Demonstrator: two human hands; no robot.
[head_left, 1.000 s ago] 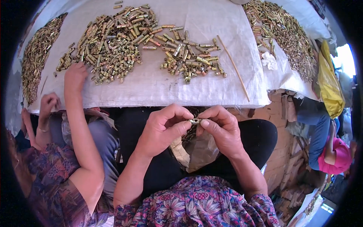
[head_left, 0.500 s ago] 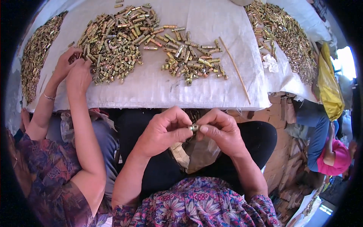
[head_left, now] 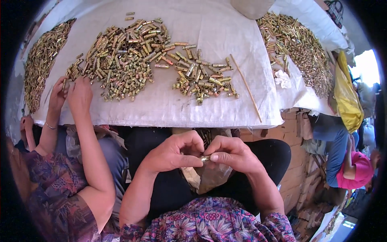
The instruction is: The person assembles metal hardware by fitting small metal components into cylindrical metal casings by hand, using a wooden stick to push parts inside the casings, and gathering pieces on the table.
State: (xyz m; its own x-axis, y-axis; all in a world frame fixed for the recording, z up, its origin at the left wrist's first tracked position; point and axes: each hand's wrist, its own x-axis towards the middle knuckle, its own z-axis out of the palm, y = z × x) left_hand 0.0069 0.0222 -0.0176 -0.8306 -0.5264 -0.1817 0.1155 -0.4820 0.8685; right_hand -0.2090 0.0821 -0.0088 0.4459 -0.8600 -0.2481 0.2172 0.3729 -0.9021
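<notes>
Over my lap, I pinch one small brass-coloured metal sleeve (head_left: 205, 158) between both hands. The thumb and fingers of my left hand (head_left: 175, 151) close on its left end. My right hand (head_left: 231, 154) grips its right end with thumb and forefinger. Just beneath the hands, an open bag (head_left: 214, 174) sits between my legs, with more metal pieces (head_left: 206, 137) partly visible in it. Beyond my hands, a small heap of similar sleeves (head_left: 201, 82) lies on the white-covered table (head_left: 169, 115), some upright and some on their sides.
A larger heap of sleeves (head_left: 125, 60) spreads left of centre, with further piles at far left and right. A thin wooden stick (head_left: 246, 88) lies on the cloth. At left, a co-worker's hands (head_left: 78, 92) handle pieces. Another person in pink (head_left: 356, 169) sits far right.
The view has shifted, so the table sits lower in the picture. My hands keep hold of the sleeve, now tilted differently. The co-worker's hands have moved apart slightly beside the left heap.
</notes>
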